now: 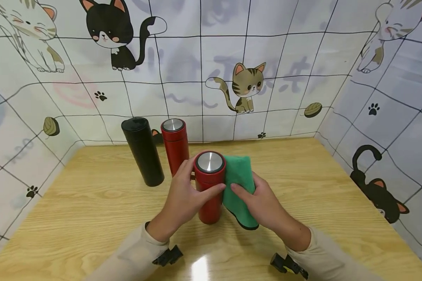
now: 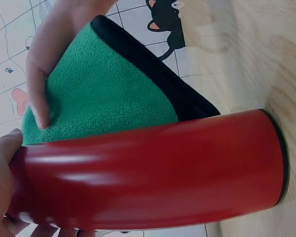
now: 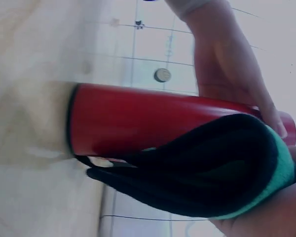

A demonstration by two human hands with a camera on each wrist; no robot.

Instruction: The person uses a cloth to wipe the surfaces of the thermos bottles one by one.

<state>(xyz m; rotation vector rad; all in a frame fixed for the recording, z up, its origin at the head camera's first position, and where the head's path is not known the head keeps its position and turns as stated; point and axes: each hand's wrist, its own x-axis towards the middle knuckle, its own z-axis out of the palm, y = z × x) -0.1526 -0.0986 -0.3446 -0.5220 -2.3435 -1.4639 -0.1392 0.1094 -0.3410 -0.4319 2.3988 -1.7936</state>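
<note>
A red thermos (image 1: 210, 210) with a steel-topped lid stands upright near the table's middle. My left hand (image 1: 183, 199) grips its upper part, the thumb across the front and the fingers behind. In my right hand (image 1: 267, 205) is a folded green cloth (image 1: 240, 175) with a dark edge, pinched with the thumb in front. The cloth lies along the right side of the thermos, and its fold rests against the red wall (image 2: 153, 173) in the left wrist view. From the right wrist, the dark underside of the cloth (image 3: 187, 182) shows as an open loop.
Behind my left hand stand a second red thermos (image 1: 176, 146) with a steel top and a black tumbler (image 1: 143, 152). The wooden table (image 1: 102, 218) meets a cat-printed wall covering (image 1: 183, 93) at the back and both sides.
</note>
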